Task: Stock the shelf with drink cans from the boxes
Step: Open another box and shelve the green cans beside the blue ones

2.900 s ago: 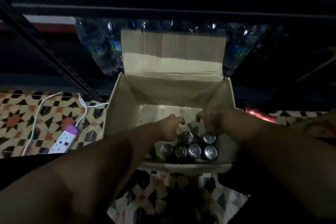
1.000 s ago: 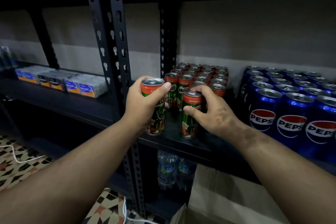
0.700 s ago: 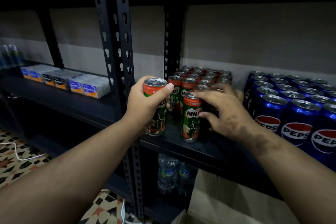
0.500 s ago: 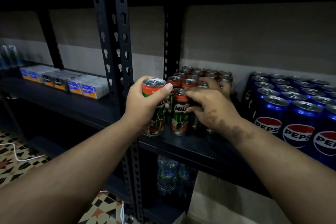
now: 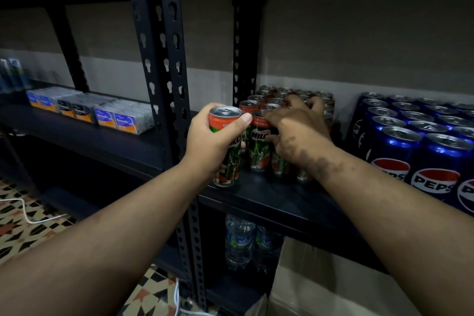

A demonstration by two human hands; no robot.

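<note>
Head view: slim red-green Milo can (image 5: 227, 146)

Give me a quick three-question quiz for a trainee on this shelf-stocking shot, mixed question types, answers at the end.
1. True or false: the left hand grips a Milo can.
2. What stands to the right of the Milo cans on the shelf? A) juice cartons B) Pepsi cans C) glass jars
3. Fill in: the right hand rests on the Milo group, beside the front ____ can.

Key: 1 true; 2 B; 3 Milo.
</note>
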